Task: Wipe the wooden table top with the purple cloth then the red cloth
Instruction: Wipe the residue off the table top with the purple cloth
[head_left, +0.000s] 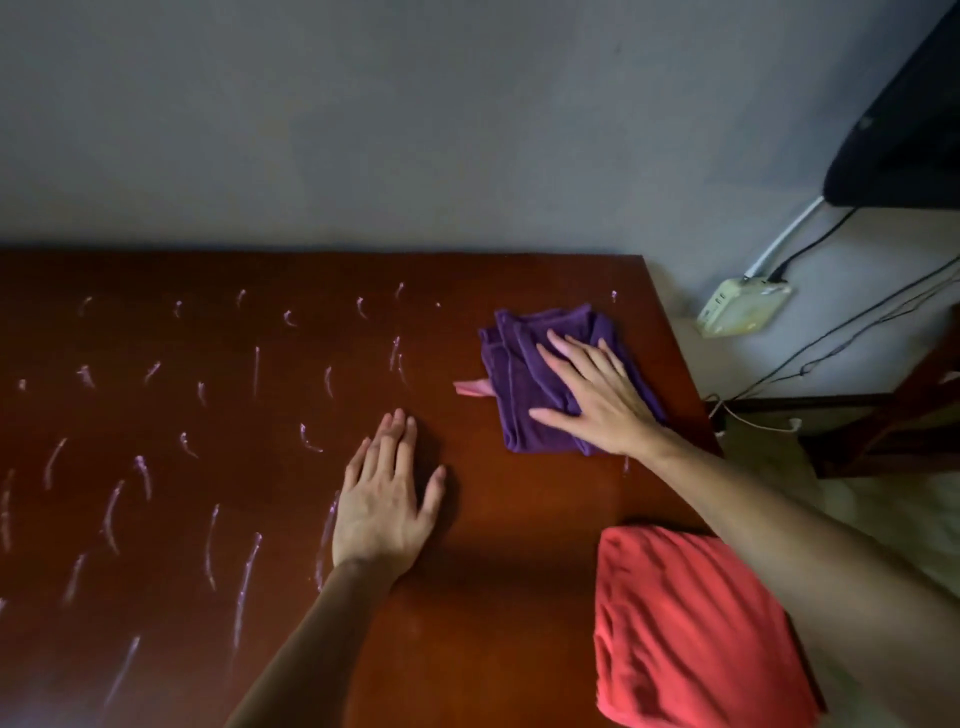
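Observation:
The reddish-brown wooden table top (493, 519) fills the lower left of the head view. Several pale chalky streaks (111, 512) mark its left and middle parts. A folded purple cloth (519, 374) lies near the table's far right corner, with a pink tag (470, 388) sticking out at its left. My right hand (592, 395) lies flat on top of the purple cloth, fingers spread. My left hand (387, 499) rests palm down on bare wood, left of the cloth. A folded red cloth (691, 629) sits at the near right edge, partly under my right forearm.
A grey wall runs behind the table. On the floor to the right lie a white power strip (743, 306) and black cables (831, 343). A dark wooden frame (883, 426) stands right of the table, and a dark object (909, 130) hangs at the upper right.

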